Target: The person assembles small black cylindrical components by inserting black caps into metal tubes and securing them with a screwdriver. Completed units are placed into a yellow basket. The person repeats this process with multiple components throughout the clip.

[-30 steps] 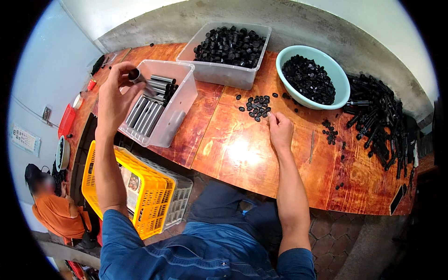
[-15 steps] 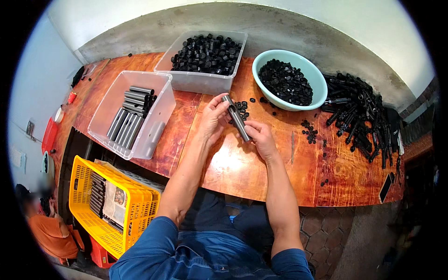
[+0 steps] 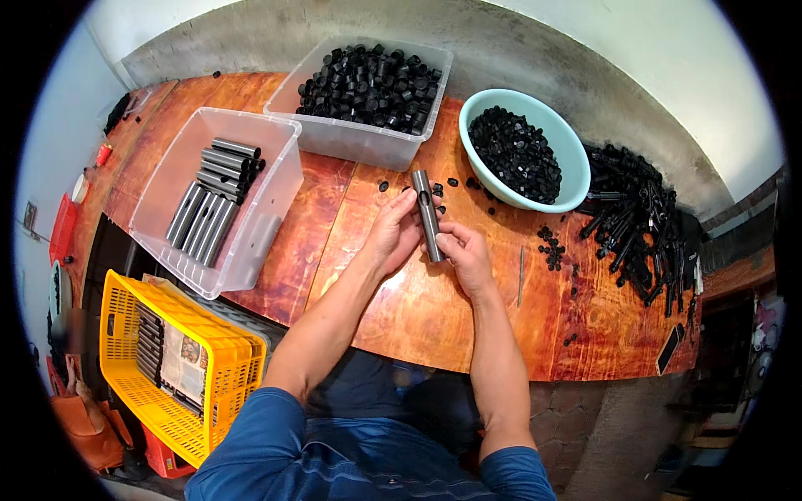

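Note:
A dark grey metal tube [image 3: 428, 219] with a slot in its side is held over the table, its far end tipped slightly left. My left hand [image 3: 393, 234] is closed around its middle from the left. My right hand [image 3: 465, 257] pinches the near end between thumb and fingers. Small black plastic pieces [image 3: 452, 182] lie on the wood beyond the tube, some hidden behind it and my left hand. Off to the left, a clear plastic bin [image 3: 280, 196] contains several similar tubes [image 3: 205, 224].
Farther back are a clear bin [image 3: 351, 148] of black caps and a pale blue basin [image 3: 582, 179] of small black parts. Black rod-like parts [image 3: 639, 225] are heaped at right, near a thin metal rod [image 3: 520, 275] and a phone [image 3: 668, 351]. A yellow crate [image 3: 209, 401] stands lower left.
The tube has swung to a more upright angle in the picture, with both hands still on it. My left hand has slid lower along it. The whole view has shifted slightly.

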The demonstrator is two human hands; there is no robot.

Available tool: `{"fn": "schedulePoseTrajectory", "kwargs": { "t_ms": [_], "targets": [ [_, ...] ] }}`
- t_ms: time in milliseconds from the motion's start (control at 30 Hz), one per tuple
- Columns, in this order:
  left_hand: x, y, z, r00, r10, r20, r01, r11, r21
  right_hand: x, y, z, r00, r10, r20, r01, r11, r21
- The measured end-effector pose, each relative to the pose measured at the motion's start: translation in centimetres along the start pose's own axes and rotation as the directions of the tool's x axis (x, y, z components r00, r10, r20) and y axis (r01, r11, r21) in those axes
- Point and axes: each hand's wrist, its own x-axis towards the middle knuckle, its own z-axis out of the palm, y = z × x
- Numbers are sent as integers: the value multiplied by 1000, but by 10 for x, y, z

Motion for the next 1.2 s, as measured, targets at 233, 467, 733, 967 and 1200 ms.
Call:
{"fn": "schedulePoseTrajectory", "kwargs": {
  "t_ms": [233,467,733,967,1200],
  "targets": [
    [2,5,-6,997,-76,-32,73,994,-80,1,3,4,1000,-2,-10,1,996,-94],
    [9,6,-13,998,-59,-10,57,984,-166,-2,11,9,990,-79,-114,62,987,-147],
    [8,10,-13,996,-81,-35,74,985,-157,-31,-66,-8,722,-567,-396,237,741,-628],
    [10,4,-4,993,-113,12,114,984,-140,-45,-92,-186,550,-704,-450,-483,172,-859],
    [5,10,0,988,-150,-27,144,979,-147,-24,-88,-224,636,-472,-611,-710,-48,-702]
  ]
}}
